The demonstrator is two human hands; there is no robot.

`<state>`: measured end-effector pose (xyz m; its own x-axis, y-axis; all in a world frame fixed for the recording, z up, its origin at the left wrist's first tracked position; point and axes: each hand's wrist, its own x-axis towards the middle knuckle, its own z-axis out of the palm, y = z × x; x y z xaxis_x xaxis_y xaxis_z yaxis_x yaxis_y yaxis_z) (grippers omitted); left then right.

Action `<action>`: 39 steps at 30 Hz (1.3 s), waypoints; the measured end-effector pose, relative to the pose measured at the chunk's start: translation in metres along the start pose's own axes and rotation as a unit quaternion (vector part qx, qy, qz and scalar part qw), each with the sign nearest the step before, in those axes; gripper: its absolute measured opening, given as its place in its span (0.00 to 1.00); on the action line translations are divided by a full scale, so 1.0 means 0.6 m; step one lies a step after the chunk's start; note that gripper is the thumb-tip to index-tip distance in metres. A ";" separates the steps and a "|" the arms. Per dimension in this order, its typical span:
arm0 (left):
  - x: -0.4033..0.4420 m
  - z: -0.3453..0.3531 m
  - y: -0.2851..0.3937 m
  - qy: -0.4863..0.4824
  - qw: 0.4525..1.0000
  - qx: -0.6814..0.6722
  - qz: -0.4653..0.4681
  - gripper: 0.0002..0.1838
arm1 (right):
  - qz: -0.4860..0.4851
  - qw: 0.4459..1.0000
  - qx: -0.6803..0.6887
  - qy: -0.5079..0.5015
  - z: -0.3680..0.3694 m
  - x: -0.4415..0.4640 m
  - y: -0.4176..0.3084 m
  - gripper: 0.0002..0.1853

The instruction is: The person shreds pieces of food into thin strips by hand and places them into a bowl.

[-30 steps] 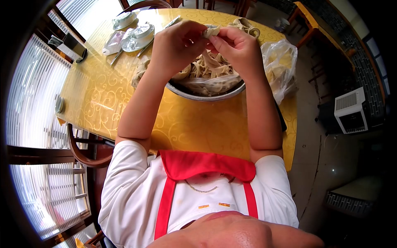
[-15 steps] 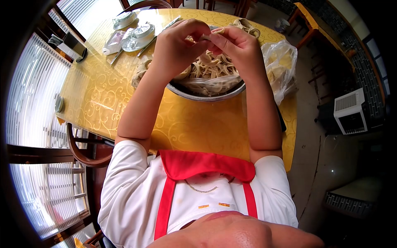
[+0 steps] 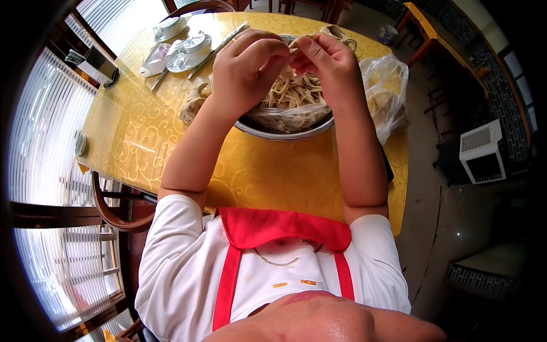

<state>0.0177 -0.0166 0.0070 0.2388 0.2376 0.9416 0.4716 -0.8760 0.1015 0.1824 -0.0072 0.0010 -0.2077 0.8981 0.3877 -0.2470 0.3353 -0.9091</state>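
My left hand (image 3: 245,71) and my right hand (image 3: 333,65) meet fingertip to fingertip over a metal bowl (image 3: 285,137). Pinched between them is a small beige piece of food (image 3: 296,43), soft-looking, its kind not clear to me. Both hands are closed, and the fingers partly cover the piece. Torn beige strips (image 3: 293,94) of similar colour fill the bowl below. A clear plastic sheet or bag (image 3: 293,117) lies along the bowl's near inside. Larger beige pieces (image 3: 195,104) sit left of the bowl, and more folded pieces (image 3: 341,35) lie behind it.
A clear plastic bag (image 3: 387,94) with yellowish contents lies right of the bowl. Wrapped tableware (image 3: 194,48) stands on the yellow-covered table (image 3: 137,128) at the back left, near a dark napkin box (image 3: 99,67). A chair (image 3: 119,219) is at the left edge.
My hands have shifted slightly, and the fingertips have changed their hold. More of the beige piece now shows at the right fingertips.
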 end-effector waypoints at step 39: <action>0.011 -0.028 -0.003 -0.029 0.872 -0.361 -0.330 0.03 | -0.034 0.987 0.154 -0.022 -0.041 0.014 0.012 0.17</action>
<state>0.0040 -0.0205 0.0186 0.1695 0.7921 0.5864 -0.1294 -0.5719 0.8100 0.2024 0.0098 -0.0059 -0.2202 0.8613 0.4579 -0.5365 0.2851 -0.7943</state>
